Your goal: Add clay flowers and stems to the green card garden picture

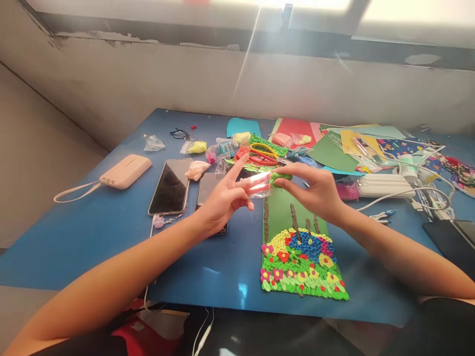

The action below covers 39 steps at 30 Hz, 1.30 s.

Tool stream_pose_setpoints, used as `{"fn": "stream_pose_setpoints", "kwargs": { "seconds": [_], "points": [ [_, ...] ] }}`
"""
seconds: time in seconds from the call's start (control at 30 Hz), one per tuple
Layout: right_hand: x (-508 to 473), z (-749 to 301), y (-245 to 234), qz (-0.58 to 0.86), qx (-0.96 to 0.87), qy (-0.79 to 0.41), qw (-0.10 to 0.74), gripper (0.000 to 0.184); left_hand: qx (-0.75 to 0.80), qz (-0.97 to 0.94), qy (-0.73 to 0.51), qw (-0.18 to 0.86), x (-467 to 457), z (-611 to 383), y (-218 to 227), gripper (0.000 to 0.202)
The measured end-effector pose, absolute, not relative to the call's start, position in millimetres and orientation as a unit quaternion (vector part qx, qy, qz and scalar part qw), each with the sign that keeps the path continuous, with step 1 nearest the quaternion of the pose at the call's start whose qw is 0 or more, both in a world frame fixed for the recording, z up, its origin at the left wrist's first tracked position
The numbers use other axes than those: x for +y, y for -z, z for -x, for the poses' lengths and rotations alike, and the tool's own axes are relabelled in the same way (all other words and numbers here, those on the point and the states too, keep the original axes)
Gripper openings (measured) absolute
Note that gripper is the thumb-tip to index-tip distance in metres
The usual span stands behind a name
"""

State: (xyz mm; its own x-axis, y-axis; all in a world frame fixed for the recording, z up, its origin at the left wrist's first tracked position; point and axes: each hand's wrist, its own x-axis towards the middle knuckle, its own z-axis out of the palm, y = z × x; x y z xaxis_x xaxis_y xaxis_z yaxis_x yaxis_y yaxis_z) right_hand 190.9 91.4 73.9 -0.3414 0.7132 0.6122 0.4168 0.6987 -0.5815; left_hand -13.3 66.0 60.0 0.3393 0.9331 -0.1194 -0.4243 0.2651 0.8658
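Note:
Above the table, my right hand (315, 190) pinches a lump of green clay (277, 178) between thumb and fingertips. My left hand (228, 198) has a small clear plastic bag (261, 192) caught among its fingers, with its index finger pointing up and away. The bag reaches across to the green lump, and light glares off it. Below both hands lies a green card (280, 212) with brown clay strips on its upper part. Rows of clay flowers (284, 274), green leaves and blue and yellow pieces cover its lower half.
Left are a pink power bank (126, 171), a phone (170, 187) and a second, partly covered phone (211, 185). Behind the hands lie scissors (263, 151) and several bagged clay lumps (198, 147). Coloured paper (332, 153), a white power bank (386, 185) and cables crowd the right.

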Motion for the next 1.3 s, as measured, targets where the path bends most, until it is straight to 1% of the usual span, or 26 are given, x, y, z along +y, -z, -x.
{"fn": "stream_pose_setpoints", "kwargs": {
  "seconds": [0.07, 0.13, 0.2, 0.27, 0.3, 0.37, 0.4, 0.43, 0.53, 0.57, 0.6, 0.63, 0.67, 0.7, 0.73, 0.77, 0.83, 0.9, 0.97, 1.0, 1.07, 1.1, 1.13, 1.17, 1.27, 1.3],
  "points": [
    [91, -191, -74, 0.386, -0.756, -0.183, 0.497, 0.011, 0.328, -0.398, -0.458, 0.724, 66, 13, -60, 0.101],
    [91, -190, -75, 0.376, -0.745, -0.173, 0.523, 0.010, 0.321, -0.406, -0.445, 0.730, 66, 13, -61, 0.103],
    [91, -191, -76, 0.351, -0.774, -0.194, 0.490, 0.008, 0.315, -0.406, -0.441, 0.736, 65, 12, -61, 0.104],
    [92, -192, -76, 0.363, -0.768, -0.251, 0.465, 0.010, 0.312, -0.402, -0.441, 0.740, 65, 11, -61, 0.105],
    [93, -192, -76, 0.380, -0.742, -0.276, 0.478, 0.013, 0.311, -0.402, -0.440, 0.740, 65, 11, -61, 0.106],
    [94, -193, -76, 0.402, -0.681, -0.299, 0.535, 0.019, 0.309, -0.403, -0.437, 0.743, 64, 10, -63, 0.108],
    [94, -193, -76, 0.401, -0.666, -0.312, 0.546, 0.021, 0.307, -0.405, -0.434, 0.744, 64, 10, -63, 0.109],
    [94, -192, -75, 0.396, -0.667, -0.338, 0.533, 0.024, 0.307, -0.405, -0.434, 0.744, 64, 11, -64, 0.109],
    [92, -187, -73, 0.382, -0.686, -0.459, 0.414, 0.034, 0.303, -0.412, -0.443, 0.737, 62, 12, -65, 0.108],
    [91, -186, -72, 0.387, -0.677, -0.475, 0.408, 0.037, 0.299, -0.416, -0.446, 0.734, 62, 12, -65, 0.108],
    [91, -185, -71, 0.395, -0.661, -0.463, 0.439, 0.037, 0.294, -0.419, -0.449, 0.732, 62, 12, -65, 0.108],
    [91, -184, -71, 0.404, -0.644, -0.430, 0.488, 0.035, 0.289, -0.422, -0.448, 0.733, 62, 13, -65, 0.108],
    [90, -184, -71, 0.406, -0.636, -0.387, 0.529, 0.031, 0.284, -0.424, -0.445, 0.736, 61, 13, -64, 0.109],
    [90, -184, -70, 0.403, -0.645, -0.347, 0.548, 0.026, 0.283, -0.426, -0.440, 0.738, 61, 13, -64, 0.109],
    [89, -184, -71, 0.395, -0.669, -0.320, 0.542, 0.021, 0.284, -0.429, -0.434, 0.739, 61, 12, -63, 0.110],
    [89, -184, -71, 0.388, -0.700, -0.308, 0.515, 0.017, 0.286, -0.432, -0.428, 0.740, 60, 12, -63, 0.110],
    [88, -185, -71, 0.385, -0.731, -0.315, 0.467, 0.012, 0.288, -0.438, -0.422, 0.740, 59, 12, -63, 0.110],
    [89, -186, -72, 0.402, -0.686, -0.355, 0.491, 0.016, 0.289, -0.441, -0.428, 0.734, 58, 12, -64, 0.109],
    [89, -186, -73, 0.410, -0.608, -0.443, 0.516, 0.025, 0.289, -0.450, -0.448, 0.717, 57, 13, -65, 0.107],
    [88, -185, -73, 0.404, -0.580, -0.509, 0.491, 0.028, 0.294, -0.460, -0.459, 0.701, 57, 14, -66, 0.106],
    [85, -183, -72, 0.378, -0.542, -0.654, 0.368, 0.031, 0.306, -0.482, -0.473, 0.671, 57, 14, -66, 0.105],
    [84, -182, -71, 0.366, -0.526, -0.706, 0.300, 0.030, 0.311, -0.492, -0.474, 0.661, 57, 14, -65, 0.104],
    [83, -181, -71, 0.363, -0.511, -0.737, 0.253, 0.028, 0.315, -0.498, -0.473, 0.655, 57, 14, -64, 0.103],
    [84, -181, -70, 0.370, -0.499, -0.746, 0.241, 0.026, 0.315, -0.503, -0.472, 0.652, 57, 13, -63, 0.102],
    [87, -182, -70, 0.399, -0.492, -0.710, 0.308, 0.022, 0.311, -0.520, -0.472, 0.640, 55, 12, -59, 0.096],
    [88, -183, -70, 0.394, -0.500, -0.704, 0.314, 0.021, 0.317, -0.532, -0.470, 0.629, 54, 13, -58, 0.093]
  ]
}}
